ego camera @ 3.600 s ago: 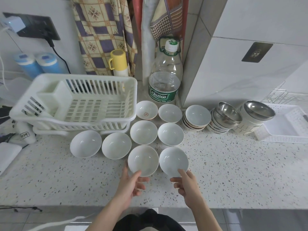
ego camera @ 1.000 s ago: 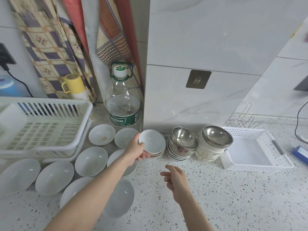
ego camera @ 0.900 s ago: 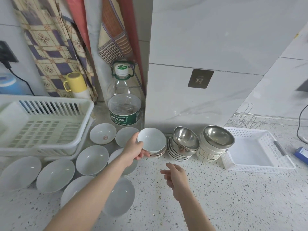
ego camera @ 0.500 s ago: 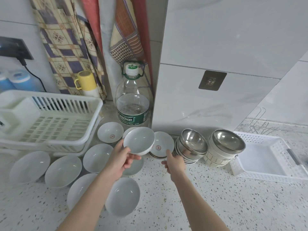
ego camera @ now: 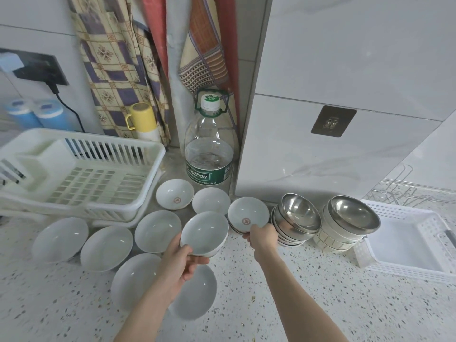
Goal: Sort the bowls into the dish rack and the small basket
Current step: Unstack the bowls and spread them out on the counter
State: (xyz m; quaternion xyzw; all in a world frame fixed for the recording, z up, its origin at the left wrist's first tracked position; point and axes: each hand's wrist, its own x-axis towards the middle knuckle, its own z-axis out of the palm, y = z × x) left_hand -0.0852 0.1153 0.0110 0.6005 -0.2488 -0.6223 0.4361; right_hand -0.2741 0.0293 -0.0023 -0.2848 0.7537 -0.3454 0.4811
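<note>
Step in hand: picking small bowls off the stack for sorting. Left hand (ego camera: pixel 181 264) grasps a small white ceramic bowl (ego camera: pixel 204 233), lifted above the counter, thumb over its near rim. Right hand (ego camera: pixel 262 236) pinches the near rim of the red-marked white bowl (ego camera: pixel 248 214) topping the stack just beyond it. Half a second ago that hand hovered short of the rim. Next: lift clear, carry to the white slatted plastic dish rack (ego camera: pixel 81 172), far left of the left hand.

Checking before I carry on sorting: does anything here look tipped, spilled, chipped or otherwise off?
No spill or visible chip. The stack of steel bowls leans, tilted toward the camera rather than sitting level. The dish rack and small basket hold no bowls yet.
</note>
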